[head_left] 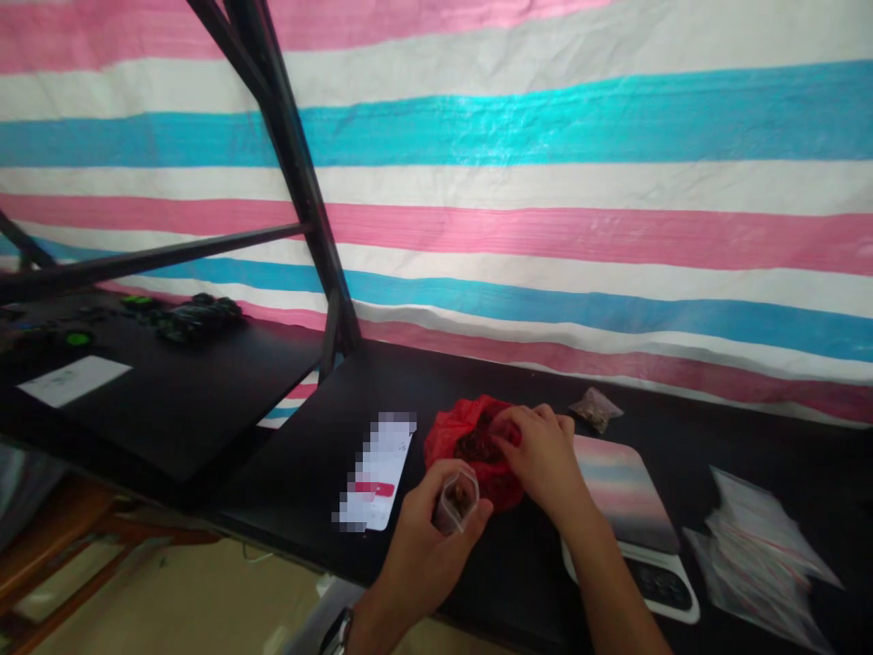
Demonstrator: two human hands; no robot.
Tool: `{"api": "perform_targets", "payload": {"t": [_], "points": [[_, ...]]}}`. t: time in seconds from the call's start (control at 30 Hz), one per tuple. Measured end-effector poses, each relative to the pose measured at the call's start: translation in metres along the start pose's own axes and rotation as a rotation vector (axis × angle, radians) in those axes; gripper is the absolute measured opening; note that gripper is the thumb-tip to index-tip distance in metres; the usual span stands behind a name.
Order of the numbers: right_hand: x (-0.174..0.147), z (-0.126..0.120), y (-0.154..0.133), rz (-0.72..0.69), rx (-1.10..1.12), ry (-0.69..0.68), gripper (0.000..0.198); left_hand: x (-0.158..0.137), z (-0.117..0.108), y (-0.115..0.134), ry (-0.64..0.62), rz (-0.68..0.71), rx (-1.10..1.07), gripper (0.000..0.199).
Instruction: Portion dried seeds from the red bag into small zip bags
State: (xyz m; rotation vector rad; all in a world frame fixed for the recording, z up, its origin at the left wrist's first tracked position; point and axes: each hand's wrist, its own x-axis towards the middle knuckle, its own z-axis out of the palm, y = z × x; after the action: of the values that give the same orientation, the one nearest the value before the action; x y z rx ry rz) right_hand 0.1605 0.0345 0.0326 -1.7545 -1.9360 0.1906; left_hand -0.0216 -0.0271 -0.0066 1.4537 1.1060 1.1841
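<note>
My left hand (433,537) is closed around a small clear zip bag (458,498), its mouth held open and some brown bits inside. Just behind it sits a red plastic bag (454,423), spread open, with dark brown pieces (477,446) in it. My right hand (542,455) reaches into the red bag from the right, fingers bent and drawn together at the pieces. What those fingertips hold is hidden. A kitchen scale (624,491) with a shiny plate lies beside my right forearm, which covers part of it.
Behind the scale lies a small filled bag (597,409). Flat clear zip bags (764,555) are piled at the right. A phone-like white panel (382,473), partly pixelated, lies left of the red bag. A black metal frame (293,182) stands before a striped sheet (579,127).
</note>
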Motion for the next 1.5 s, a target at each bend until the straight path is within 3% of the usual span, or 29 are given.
{"api": "perform_targets", "payload": {"t": [0.27, 0.43, 0.57, 0.67, 0.8, 1.1, 1.33, 1.5], "points": [[-0.004, -0.004, -0.014, 0.060, 0.111, -0.212, 0.008, -0.006, -0.024, -0.008, -0.055, -0.045, 0.118, 0.016], [-0.007, -0.011, -0.004, 0.108, 0.203, -0.133, 0.018, -0.005, -0.021, -0.003, -0.081, -0.091, 0.112, 0.018], [-0.011, -0.026, -0.001, 0.043, 0.364, -0.033, 0.025, -0.002, -0.015, 0.003, -0.059, -0.114, 0.096, 0.017], [-0.018, -0.044, -0.013, 0.002, 0.411, 0.038, 0.021, 0.000, -0.010, 0.007, -0.035, -0.136, 0.085, 0.016], [-0.031, -0.060, -0.034, -0.103, 0.403, 0.019, 0.018, 0.003, 0.000, 0.010, -0.019, -0.137, 0.013, 0.019], [-0.039, -0.061, -0.033, -0.192, 0.440, 0.031, 0.032, 0.007, 0.019, 0.014, 0.019, -0.079, -0.151, 0.029], [-0.038, -0.068, -0.035, -0.184, 0.481, 0.010, 0.029, 0.008, 0.023, 0.018, 0.033, -0.091, -0.099, 0.025], [-0.024, -0.059, -0.029, -0.105, 0.511, 0.181, 0.016, 0.009, 0.025, 0.010, 0.072, -0.047, -0.143, 0.026]]}}
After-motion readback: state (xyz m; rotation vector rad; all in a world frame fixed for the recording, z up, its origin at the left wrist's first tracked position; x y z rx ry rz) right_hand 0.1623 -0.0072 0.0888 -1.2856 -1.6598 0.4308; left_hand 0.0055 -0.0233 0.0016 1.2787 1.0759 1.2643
